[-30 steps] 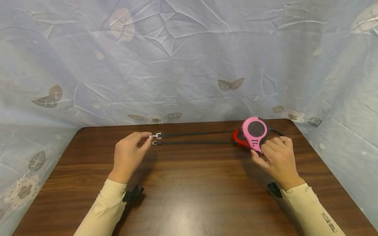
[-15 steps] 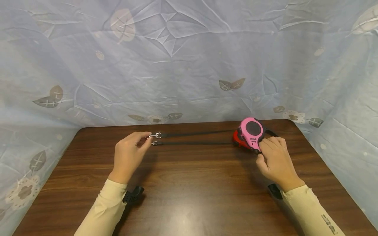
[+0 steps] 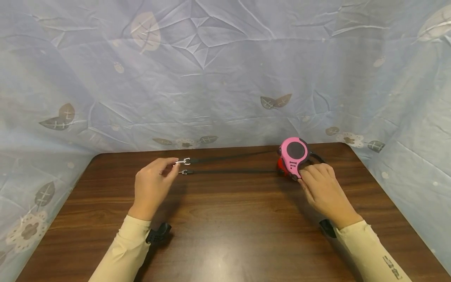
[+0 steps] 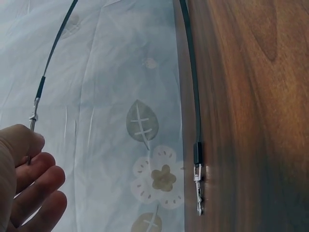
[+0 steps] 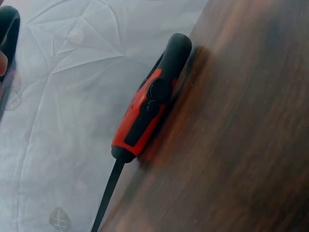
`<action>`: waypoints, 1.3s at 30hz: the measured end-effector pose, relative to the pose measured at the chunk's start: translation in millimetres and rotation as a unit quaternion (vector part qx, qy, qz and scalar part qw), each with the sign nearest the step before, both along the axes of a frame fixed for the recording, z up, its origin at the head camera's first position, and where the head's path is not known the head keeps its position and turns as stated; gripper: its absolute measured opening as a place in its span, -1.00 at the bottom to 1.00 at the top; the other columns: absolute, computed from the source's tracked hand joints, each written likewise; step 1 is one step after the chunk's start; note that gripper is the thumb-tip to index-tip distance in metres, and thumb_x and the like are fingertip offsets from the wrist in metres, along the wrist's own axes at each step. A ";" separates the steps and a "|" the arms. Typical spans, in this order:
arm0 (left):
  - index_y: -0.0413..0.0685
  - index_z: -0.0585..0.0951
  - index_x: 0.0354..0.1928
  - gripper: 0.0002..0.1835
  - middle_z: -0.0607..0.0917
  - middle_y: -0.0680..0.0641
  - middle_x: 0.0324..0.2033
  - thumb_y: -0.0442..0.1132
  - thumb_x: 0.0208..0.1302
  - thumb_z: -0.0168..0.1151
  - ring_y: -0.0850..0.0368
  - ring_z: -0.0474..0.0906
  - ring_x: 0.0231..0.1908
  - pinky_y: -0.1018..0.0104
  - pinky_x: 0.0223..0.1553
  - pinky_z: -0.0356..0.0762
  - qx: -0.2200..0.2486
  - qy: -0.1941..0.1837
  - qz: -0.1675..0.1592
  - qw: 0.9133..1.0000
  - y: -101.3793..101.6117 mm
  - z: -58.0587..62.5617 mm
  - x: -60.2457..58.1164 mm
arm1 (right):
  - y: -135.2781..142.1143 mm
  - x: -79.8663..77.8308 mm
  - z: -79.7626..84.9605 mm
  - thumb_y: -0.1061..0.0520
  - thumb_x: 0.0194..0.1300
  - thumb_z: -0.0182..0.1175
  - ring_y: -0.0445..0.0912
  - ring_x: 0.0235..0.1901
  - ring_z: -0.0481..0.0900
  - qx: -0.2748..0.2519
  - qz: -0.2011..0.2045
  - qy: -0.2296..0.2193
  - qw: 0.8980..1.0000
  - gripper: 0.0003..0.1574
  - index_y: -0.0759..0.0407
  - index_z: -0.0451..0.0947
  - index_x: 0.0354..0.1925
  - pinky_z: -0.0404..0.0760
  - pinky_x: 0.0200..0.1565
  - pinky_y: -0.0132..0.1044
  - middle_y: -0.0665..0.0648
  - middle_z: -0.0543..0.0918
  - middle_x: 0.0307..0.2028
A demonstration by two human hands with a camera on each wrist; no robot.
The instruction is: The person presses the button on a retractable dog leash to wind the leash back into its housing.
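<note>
In the head view my right hand (image 3: 322,188) grips the handle of a pink retractable dog leash (image 3: 291,150), raised above the table. Beneath it lies a red retractable leash (image 3: 281,166), mostly hidden from the head but plain in the right wrist view, where its red and black casing (image 5: 140,116) rests on the wood. My left hand (image 3: 153,188) pinches the metal clip (image 3: 183,161) on the pink leash's black strap (image 3: 232,156), between thumb and forefinger. The red leash's strap (image 3: 232,171) runs nearly parallel, its metal clip (image 4: 198,191) lying on the table.
A brown wood-grain table (image 3: 225,227) spreads under both hands. Pale cloth (image 3: 225,78) with leaf and flower prints hangs behind its far edge and along both sides. Black wrist-worn devices (image 3: 158,233) sit at both sleeves.
The pink leash has shifted left and slightly away from me in my right hand, covering more of the red one. My left hand has barely moved and still pinches the clip.
</note>
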State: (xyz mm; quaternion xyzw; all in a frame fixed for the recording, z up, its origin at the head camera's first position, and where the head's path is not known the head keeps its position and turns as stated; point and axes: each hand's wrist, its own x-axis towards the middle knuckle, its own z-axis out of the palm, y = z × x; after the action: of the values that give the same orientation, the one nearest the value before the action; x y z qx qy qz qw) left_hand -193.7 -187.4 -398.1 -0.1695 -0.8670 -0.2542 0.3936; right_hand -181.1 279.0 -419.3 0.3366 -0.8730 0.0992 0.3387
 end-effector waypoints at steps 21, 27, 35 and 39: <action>-0.14 0.81 -0.17 -0.86 0.80 -0.08 -0.39 -0.28 0.27 0.43 0.05 0.72 -0.45 0.10 -0.53 0.54 0.003 0.016 0.017 1.000 -2.4 1.1 -0.5 | -5.3 -0.6 -0.6 -0.04 0.66 -0.05 0.20 -0.22 0.56 -0.020 0.034 0.057 0.998 -0.48 0.34 0.66 -0.12 0.43 0.03 0.16 0.22 0.68 -0.28; -0.15 0.80 -0.16 -0.86 0.79 -0.08 -0.39 -0.29 0.25 0.46 0.05 0.71 -0.45 0.10 -0.53 0.54 0.000 0.018 0.014 1.000 -2.2 1.8 0.5 | -8.5 0.6 0.1 -0.04 0.66 -0.05 0.19 -0.23 0.56 -0.019 0.039 0.054 0.998 -0.48 0.34 0.66 -0.12 0.43 0.04 0.15 0.21 0.68 -0.28; -0.15 0.80 -0.18 -0.87 0.80 -0.08 -0.39 -0.29 0.26 0.46 0.04 0.72 -0.45 0.09 -0.52 0.56 0.003 0.021 0.012 1.000 -1.4 2.4 0.3 | -9.3 0.9 -0.8 -0.04 0.65 -0.01 0.18 -0.21 0.56 -0.025 0.056 0.051 0.997 -0.50 0.32 0.68 -0.10 0.44 0.04 0.11 0.19 0.67 -0.27; -0.15 0.80 -0.19 -0.88 0.79 -0.08 -0.39 -0.29 0.25 0.45 0.04 0.72 -0.45 0.09 -0.53 0.56 0.002 0.026 0.009 1.000 -1.2 1.5 0.0 | -10.1 0.7 -0.7 -0.04 0.63 0.03 0.17 -0.20 0.56 -0.030 0.070 0.053 0.996 -0.53 0.30 0.70 -0.09 0.45 0.05 0.09 0.17 0.67 -0.26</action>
State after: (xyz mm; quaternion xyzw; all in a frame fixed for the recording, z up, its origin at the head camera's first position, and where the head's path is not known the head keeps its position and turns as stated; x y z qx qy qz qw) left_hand -193.7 -188.5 -396.6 -0.1675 -0.8575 -0.2479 0.4185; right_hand -180.4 269.0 -420.0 0.3918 -0.8246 0.1307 0.3866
